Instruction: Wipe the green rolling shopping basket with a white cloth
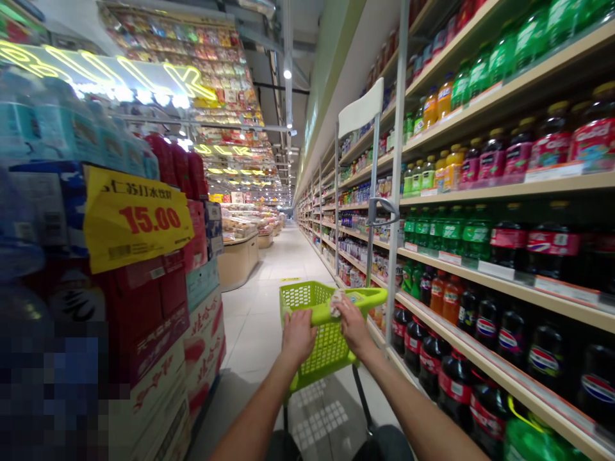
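Both my hands are on the handle of a green shopping cart in a supermarket aisle. My left hand is closed around the handle bar; my right hand grips it too, with a small crumpled paper pinched against the bar. To the right, shelves carry rows of dark cola bottles and green soda bottles. On the left stand stacked red cartons under a yellow price sign reading 15.00. The pale tiled floor runs far ahead.

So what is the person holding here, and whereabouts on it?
Both hands grip the green shopping cart by its handle bar: left hand left of centre, right hand nearer the right end, with a crumpled paper under it.
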The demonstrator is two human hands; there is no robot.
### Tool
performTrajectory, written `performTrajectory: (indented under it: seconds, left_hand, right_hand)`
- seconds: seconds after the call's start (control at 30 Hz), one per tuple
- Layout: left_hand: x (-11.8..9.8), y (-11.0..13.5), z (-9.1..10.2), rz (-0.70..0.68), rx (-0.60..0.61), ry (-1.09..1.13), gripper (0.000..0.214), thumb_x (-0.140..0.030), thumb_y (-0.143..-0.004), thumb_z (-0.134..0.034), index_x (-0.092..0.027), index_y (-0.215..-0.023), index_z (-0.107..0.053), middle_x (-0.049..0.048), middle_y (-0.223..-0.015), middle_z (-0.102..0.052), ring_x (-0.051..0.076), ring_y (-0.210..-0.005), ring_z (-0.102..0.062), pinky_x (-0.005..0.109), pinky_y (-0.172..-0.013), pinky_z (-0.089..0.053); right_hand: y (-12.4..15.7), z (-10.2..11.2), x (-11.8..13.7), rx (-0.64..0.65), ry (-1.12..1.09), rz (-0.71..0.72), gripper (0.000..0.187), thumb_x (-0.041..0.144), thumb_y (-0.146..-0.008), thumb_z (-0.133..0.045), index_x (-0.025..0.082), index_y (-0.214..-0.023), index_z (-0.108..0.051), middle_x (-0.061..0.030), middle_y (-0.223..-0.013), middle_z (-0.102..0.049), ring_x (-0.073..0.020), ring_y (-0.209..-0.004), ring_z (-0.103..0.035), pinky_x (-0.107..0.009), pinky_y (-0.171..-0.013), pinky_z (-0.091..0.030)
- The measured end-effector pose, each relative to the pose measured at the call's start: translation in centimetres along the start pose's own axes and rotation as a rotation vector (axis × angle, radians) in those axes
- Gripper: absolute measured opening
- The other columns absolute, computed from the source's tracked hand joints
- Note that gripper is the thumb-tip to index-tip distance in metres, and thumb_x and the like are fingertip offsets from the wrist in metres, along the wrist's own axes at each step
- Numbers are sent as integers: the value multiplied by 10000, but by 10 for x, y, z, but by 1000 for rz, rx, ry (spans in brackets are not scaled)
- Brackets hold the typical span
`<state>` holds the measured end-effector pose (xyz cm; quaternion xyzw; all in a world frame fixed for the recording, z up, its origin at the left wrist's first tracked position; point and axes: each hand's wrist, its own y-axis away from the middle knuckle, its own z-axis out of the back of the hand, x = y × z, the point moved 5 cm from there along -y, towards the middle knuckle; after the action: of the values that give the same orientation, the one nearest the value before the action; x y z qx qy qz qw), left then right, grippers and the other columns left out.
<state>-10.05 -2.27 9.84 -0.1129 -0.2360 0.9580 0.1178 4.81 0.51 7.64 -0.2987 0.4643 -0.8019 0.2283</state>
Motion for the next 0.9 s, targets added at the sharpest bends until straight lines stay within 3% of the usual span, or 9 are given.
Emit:
performTrajectory:
  seconds: [0.07,0.2,0.3,0.43,0.53,0.7,0.8,0.9]
  left_hand:
    - [-8,1,0,-22,-7,5,407,-231,-781,-432,-148,-1177,-474,81,-1174,-557,214,-1121,-453,398,-1014,-273]
    - [-19,3,-2,-117,-8,131,407,-200,-752,-460,-173,-1157,-488,58,-1188,-556,180,-1120,-463,335,-1010,-292]
    - [-1,0,-9,-29,35,267,468,-239,-729,-501,-163,-1189,-457,76,-1232,-528,178,-1143,-454,300,-987,-319]
    - [15,0,-34,81,184,322,678,-316,-667,-573,-138,-1282,-352,105,-1380,-366,240,-1281,-291,382,-1038,-242]
    - [-2,5,-44,32,204,299,732,-293,-665,-555,-130,-1325,-285,89,-1426,-285,241,-1322,-190,406,-1064,-177]
    - [-37,13,-39,-80,136,258,650,-298,-689,-507,-134,-1297,-348,76,-1383,-363,221,-1273,-278,354,-1061,-184]
    - [-38,9,-41,-111,143,235,604,-309,-696,-491,-171,-1274,-382,63,-1375,-376,204,-1263,-297,355,-1064,-174]
    - [-26,3,-58,-4,269,188,713,-290,-656,-522,-157,-1321,-303,83,-1430,-273,230,-1313,-214,437,-1074,-130]
  right_hand:
    - [-8,-2,-2,-44,14,-39,420,41,-714,-349,194,-998,-618,-92,-1181,-550,-204,-1145,-462,-448,-970,-373]
    - [-2,-7,11,5,-42,65,410,52,-721,-362,197,-1013,-610,-79,-1177,-558,-190,-1147,-457,-413,-986,-367]
    - [5,3,5,-18,-54,56,424,67,-709,-381,206,-1047,-596,-72,-1171,-562,-191,-1133,-470,-409,-973,-385]
    - [3,23,-12,-68,-36,-21,334,115,-751,-377,210,-947,-630,-67,-1070,-614,-202,-1063,-522,-428,-944,-408]
    - [6,34,-4,-58,-42,-12,317,110,-756,-367,211,-894,-633,-57,-1017,-630,-197,-1034,-533,-426,-939,-409]
    - [27,56,16,-21,1,52,321,105,-761,-382,208,-968,-605,-66,-1134,-573,-192,-1133,-467,-412,-974,-382]
    - [33,70,5,-41,80,39,302,126,-773,-388,214,-964,-605,-68,-1109,-582,-195,-1102,-491,-403,-946,-407]
    - [30,85,-15,-115,147,15,278,147,-782,-373,207,-909,-613,-70,-1041,-606,-194,-1033,-532,-390,-901,-440]
